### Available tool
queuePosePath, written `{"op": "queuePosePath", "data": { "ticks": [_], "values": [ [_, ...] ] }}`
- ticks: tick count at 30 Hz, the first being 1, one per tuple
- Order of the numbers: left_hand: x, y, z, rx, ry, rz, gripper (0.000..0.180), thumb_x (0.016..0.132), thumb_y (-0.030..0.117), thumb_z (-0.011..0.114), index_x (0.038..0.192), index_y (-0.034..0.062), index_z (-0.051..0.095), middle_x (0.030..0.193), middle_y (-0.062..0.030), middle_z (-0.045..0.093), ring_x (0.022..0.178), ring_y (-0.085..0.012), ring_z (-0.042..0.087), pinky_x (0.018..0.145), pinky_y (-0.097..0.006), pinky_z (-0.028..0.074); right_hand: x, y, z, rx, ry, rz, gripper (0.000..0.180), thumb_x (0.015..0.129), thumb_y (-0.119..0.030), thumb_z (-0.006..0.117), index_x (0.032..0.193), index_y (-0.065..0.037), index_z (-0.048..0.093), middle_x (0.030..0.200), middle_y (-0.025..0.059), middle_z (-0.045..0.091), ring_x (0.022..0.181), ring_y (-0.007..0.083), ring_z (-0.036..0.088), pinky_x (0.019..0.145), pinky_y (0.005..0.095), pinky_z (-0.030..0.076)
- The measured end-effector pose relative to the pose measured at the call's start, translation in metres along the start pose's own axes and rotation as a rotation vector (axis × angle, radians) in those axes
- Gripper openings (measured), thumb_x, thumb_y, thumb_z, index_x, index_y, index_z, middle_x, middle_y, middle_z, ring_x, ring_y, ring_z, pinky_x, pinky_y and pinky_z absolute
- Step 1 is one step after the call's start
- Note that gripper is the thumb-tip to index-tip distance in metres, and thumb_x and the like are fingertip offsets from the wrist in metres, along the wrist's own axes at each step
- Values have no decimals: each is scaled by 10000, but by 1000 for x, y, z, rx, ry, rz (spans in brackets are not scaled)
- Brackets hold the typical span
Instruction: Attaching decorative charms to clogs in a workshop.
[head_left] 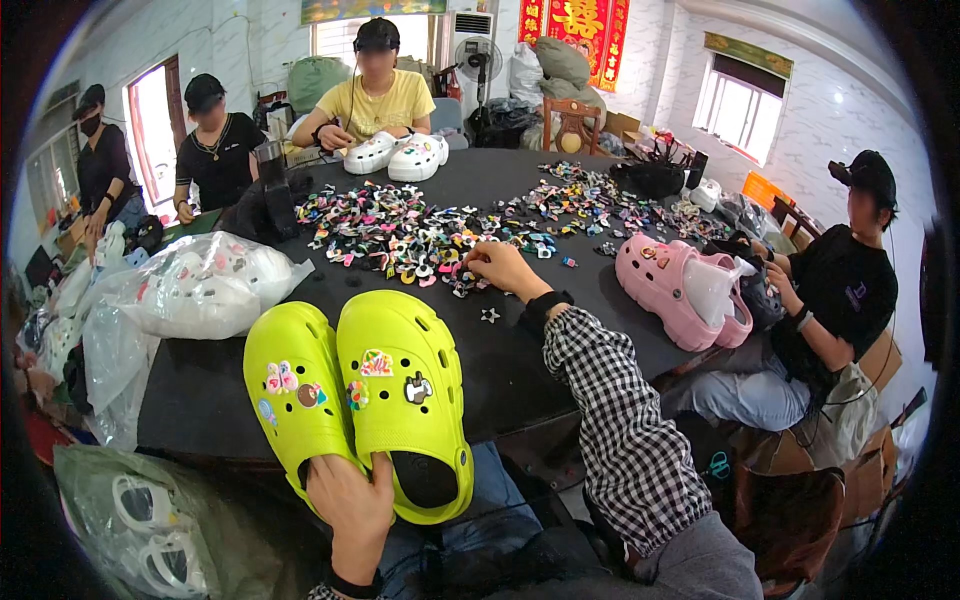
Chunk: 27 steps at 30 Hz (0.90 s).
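A pair of lime-green clogs with holes stands at the near edge of the black table, the left clog (290,385) and the right clog (400,380) side by side, toes pointing away. Several colourful shoe charms sit in their uppers, a dog-like charm (417,388) among them. My left hand (345,505) grips the pair at the heel end, some fingers inside the left clog and the thumb by the right one. Over the near edge of a wide pile of loose charms (400,230), my right hand (503,268) has its fingertips drawn together; what is between them is hidden.
A plastic bag of white clogs (210,285) lies at the left. Pink clogs (680,290) stand at the right table edge, close to a seated person (850,270). Across the table another person (378,95) handles white clogs (415,158). A lone star-shaped charm (490,315) lies near my right wrist.
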<state>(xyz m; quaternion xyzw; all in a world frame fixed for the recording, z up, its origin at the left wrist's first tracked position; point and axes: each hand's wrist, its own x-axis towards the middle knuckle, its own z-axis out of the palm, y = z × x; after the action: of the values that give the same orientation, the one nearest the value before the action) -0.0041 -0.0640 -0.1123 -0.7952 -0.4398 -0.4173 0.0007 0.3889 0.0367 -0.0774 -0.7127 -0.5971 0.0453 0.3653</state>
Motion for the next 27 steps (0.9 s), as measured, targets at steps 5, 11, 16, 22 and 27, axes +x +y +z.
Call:
{"op": "queuePosePath", "data": {
  "ticks": [5, 11, 16, 22, 27],
  "values": [
    [0, 0, 0, -32, -12, -11, 576, 737, 219, 693, 1151, -105, 459, 974, -288, 526, 877, -485, 536, 733, -529, 437, -2, 5, 1, -57, 137, 32, 135, 811, -139, 646, 886, -58, 724, 893, 165, 698, 845, 313, 673, 762, 392, 535],
    [-2, 0, 1, -5, -5, -15, 567, 735, 224, 693, 1141, -101, 466, 965, -284, 527, 868, -484, 533, 727, -529, 435, -1, 24, -4, -302, 283, 150, 150, 823, -118, 605, 877, -109, 744, 1018, 170, 655, 976, 357, 620, 842, 442, 522],
    [-2, -2, 3, 0, 5, -6, 571, 736, 229, 692, 1143, -101, 466, 962, -281, 528, 872, -484, 530, 725, -531, 432, 1, 39, -3, -384, 149, 226, 166, 810, -134, 613, 891, -131, 759, 1068, 140, 663, 1004, 355, 621, 842, 447, 525],
    [-2, -4, 4, -17, 15, 15, 577, 742, 231, 690, 1157, -98, 463, 967, -280, 529, 880, -481, 529, 725, -532, 432, -1, 40, -14, -163, 134, 278, 121, 781, -126, 632, 785, -110, 752, 895, 113, 712, 882, 300, 671, 762, 407, 532],
    [-2, -2, 3, -11, 11, 5, 569, 754, 234, 687, 1160, -95, 462, 970, -278, 530, 881, -480, 531, 720, -533, 429, -1, 26, -11, -157, 120, 227, 125, 766, -198, 703, 814, -89, 742, 881, 124, 709, 887, 293, 669, 749, 397, 527]
  ]
}}
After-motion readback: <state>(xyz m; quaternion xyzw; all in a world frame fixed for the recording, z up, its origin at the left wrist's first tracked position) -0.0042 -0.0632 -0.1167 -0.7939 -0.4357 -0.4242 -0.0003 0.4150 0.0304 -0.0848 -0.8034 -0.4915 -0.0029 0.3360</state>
